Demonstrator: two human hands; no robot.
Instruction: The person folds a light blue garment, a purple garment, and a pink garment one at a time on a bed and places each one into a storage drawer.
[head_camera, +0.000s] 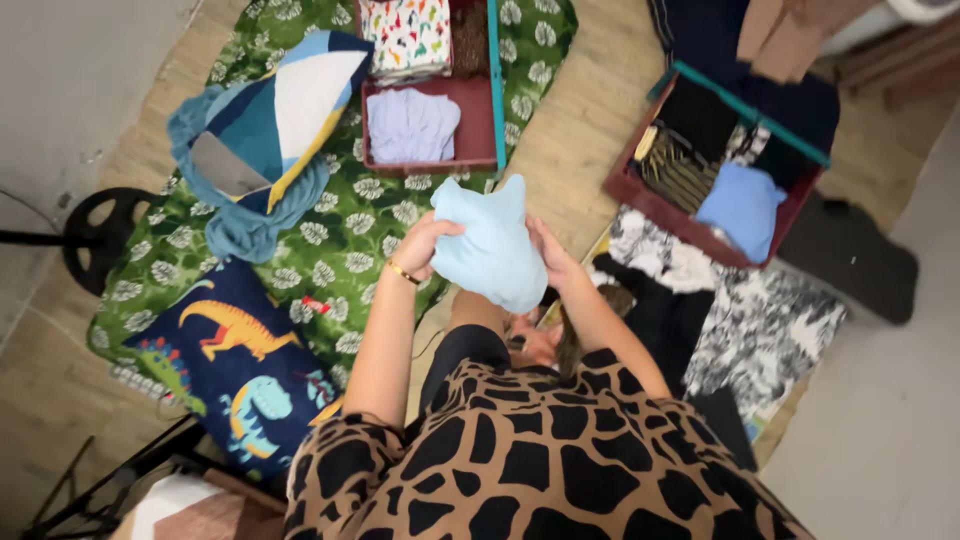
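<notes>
A light blue garment (492, 246) is bunched up in front of me, held between both hands above the floor. My left hand (424, 248), with a gold bracelet on the wrist, grips its left side. My right hand (551, 256) grips its right side, partly hidden behind the cloth. My brown and black patterned sleeves fill the bottom of the view.
A maroon box (480, 158) ahead holds a folded lilac garment (412, 124) and a dinosaur-print cloth (405, 34). Another maroon box (640, 190) at right holds dark, striped and blue clothes (742, 206). Green floral sheet (340, 230), dinosaur pillow (235, 355), geometric pillow (275, 110), black-and-white fabric (760, 320).
</notes>
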